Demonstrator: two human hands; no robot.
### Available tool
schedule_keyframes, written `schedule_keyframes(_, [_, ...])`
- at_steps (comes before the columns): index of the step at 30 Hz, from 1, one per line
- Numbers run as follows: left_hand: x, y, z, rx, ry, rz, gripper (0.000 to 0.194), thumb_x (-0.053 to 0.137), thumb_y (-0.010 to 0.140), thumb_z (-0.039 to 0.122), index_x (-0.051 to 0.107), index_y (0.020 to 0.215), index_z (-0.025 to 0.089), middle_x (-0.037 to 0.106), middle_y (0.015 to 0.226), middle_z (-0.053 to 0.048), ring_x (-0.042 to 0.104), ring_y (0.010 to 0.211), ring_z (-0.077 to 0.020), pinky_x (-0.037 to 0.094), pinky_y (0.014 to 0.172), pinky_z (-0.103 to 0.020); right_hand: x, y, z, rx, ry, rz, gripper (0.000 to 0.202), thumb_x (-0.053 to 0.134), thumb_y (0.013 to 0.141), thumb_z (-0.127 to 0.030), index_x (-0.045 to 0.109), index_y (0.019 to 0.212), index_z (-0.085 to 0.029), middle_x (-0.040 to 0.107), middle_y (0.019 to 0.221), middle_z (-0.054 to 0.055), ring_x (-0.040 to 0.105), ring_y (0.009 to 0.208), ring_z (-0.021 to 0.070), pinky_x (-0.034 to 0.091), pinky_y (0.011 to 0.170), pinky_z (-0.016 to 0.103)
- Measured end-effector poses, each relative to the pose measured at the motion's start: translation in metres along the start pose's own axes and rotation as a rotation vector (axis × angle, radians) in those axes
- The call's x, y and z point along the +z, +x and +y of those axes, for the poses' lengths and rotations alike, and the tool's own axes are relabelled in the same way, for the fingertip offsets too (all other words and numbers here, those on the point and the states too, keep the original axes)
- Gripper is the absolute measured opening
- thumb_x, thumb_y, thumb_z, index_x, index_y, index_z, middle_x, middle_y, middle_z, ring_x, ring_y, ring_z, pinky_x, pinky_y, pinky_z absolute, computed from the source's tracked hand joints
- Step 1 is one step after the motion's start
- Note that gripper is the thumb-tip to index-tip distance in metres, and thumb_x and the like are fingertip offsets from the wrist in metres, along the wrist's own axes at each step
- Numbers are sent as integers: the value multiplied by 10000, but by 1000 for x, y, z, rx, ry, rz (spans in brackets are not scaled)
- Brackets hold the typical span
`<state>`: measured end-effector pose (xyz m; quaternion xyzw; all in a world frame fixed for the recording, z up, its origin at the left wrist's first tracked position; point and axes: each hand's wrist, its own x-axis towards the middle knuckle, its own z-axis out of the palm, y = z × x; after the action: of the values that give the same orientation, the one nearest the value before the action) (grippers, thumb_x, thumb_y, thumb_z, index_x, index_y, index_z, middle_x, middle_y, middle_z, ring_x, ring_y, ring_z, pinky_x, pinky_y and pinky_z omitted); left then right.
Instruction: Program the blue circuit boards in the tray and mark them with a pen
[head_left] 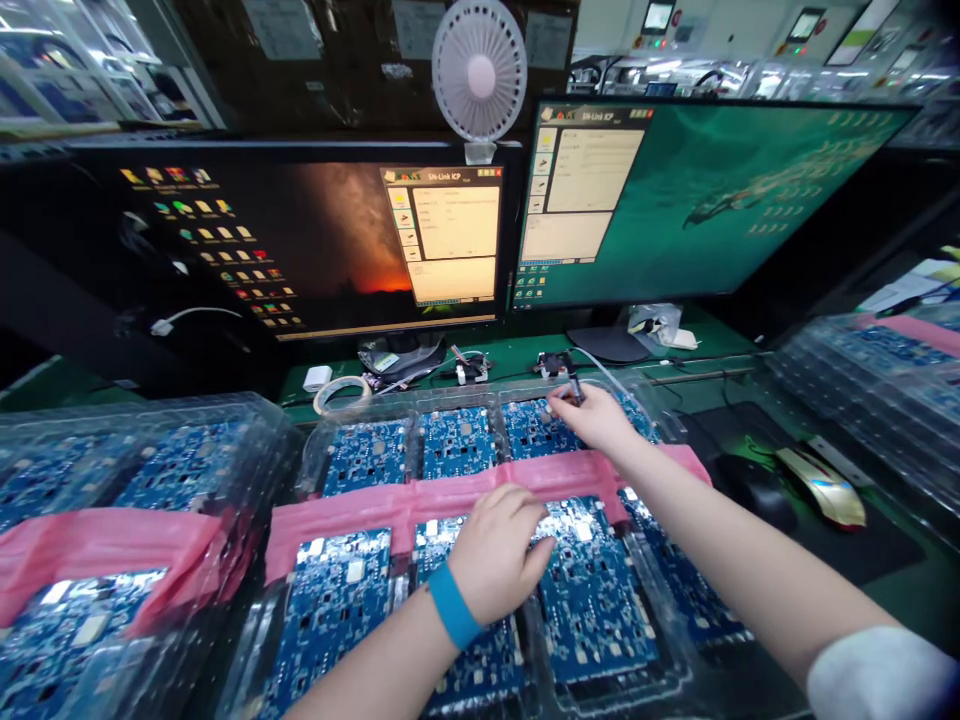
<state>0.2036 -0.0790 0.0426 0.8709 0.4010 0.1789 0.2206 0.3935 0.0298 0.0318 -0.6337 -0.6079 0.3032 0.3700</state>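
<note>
A clear plastic tray point(679, 640) holds several blue circuit boards point(600, 600), with a pink strip point(442, 497) lying across its middle. My right hand point(589, 412) is closed around a dark pen-like tool point(575, 385) over a board in the tray's back row. Lower and to the left, my left hand point(501, 550), with a blue band at the wrist, rests over the boards near the strip. Its fingers are bent loosely, the thumb apart, and nothing shows in it.
Two monitors point(315, 250) stand behind the tray, a white fan point(480, 75) above them. Stacked trays lie left point(262, 430) and right point(795, 370). Tape roll point(342, 394), small connectors point(471, 370) and cables lie at the back. Two mice point(825, 485) sit on a dark mat.
</note>
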Motion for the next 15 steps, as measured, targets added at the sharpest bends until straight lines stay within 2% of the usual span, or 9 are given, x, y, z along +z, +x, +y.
schedule_keyframes(3, [3,-1,-4,-44,59,34,261,479,756,276,521,991,171,474,1122,-68,332,1135,-233,283,958,-403,25,5,8,-11,-59,-34,155,511,673,-281,598,759,-185,604,652,5,550,606,154,407,579,255])
schedule_keyframes(5, [6,-2,-7,-73,89,50,287,481,751,282,510,1014,171,425,1192,-79,253,1196,-250,252,981,-422,34,2,13,-12,-109,-38,146,515,670,-281,603,747,-194,602,646,3,546,606,160,399,590,267])
schedule_keyframes(15, [13,-2,-12,-96,85,44,308,480,748,288,504,1028,162,439,1183,-84,267,1197,-237,255,992,-403,36,-3,20,-25,-187,-67,158,501,693,-305,604,757,-204,614,666,-1,560,624,151,406,631,258])
